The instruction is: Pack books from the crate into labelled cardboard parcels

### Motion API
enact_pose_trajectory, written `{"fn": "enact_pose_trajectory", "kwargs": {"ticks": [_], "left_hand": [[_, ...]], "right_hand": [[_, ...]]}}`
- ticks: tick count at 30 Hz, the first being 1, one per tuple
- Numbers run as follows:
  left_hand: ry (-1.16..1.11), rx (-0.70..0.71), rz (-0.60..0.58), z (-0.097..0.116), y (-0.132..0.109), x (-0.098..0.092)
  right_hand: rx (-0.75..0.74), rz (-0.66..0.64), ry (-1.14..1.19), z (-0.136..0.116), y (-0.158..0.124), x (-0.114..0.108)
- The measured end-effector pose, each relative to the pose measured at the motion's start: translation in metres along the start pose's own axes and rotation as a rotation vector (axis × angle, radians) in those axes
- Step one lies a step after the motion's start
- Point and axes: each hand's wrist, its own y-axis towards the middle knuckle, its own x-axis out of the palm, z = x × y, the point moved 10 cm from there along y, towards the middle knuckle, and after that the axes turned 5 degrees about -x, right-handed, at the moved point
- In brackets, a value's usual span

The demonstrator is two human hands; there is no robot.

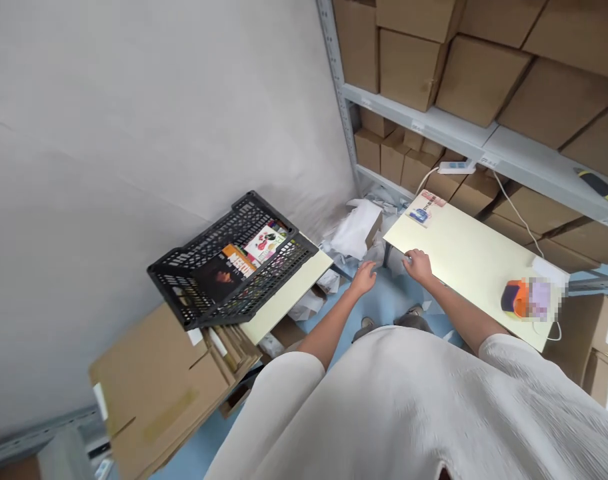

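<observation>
Cream rectangular-topped table [464, 247] beside grey metal shelving [333, 53]: looks stiff, probably heavyish, kinda smooth; edges best for gripping. Right hand [419, 265] loosely curled at edge, can't tell if holding anything; left hand [364, 278] half-open, seemingly empty.

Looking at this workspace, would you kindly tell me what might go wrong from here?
The right hand is by the edge of the right-hand table, where a sweep of the arm might brush off the booklet lying at its far end.

The white cord hangs between the shelf and that table, so it could get snagged.

White scraps lie about the floor and might slip underfoot.
</observation>
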Motion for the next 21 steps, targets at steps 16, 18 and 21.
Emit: {"fn": "enact_pose_trajectory", "kwargs": {"ticks": [16, 18, 21], "left_hand": [[-0.215, -0.336, 0.181, -0.112, 0.038, -0.031], [-0.253, -0.411, 0.207, -0.13, 0.059, -0.024], [-0.342, -0.529, 0.248, -0.165, 0.091, -0.006]], "right_hand": [[-0.387, -0.369, -0.103, -0.126, 0.14, 0.079], [-0.434, -0.43, -0.114, -0.13, 0.173, 0.096], [-0.466, -0.515, -0.151, -0.129, 0.222, 0.131]]}}
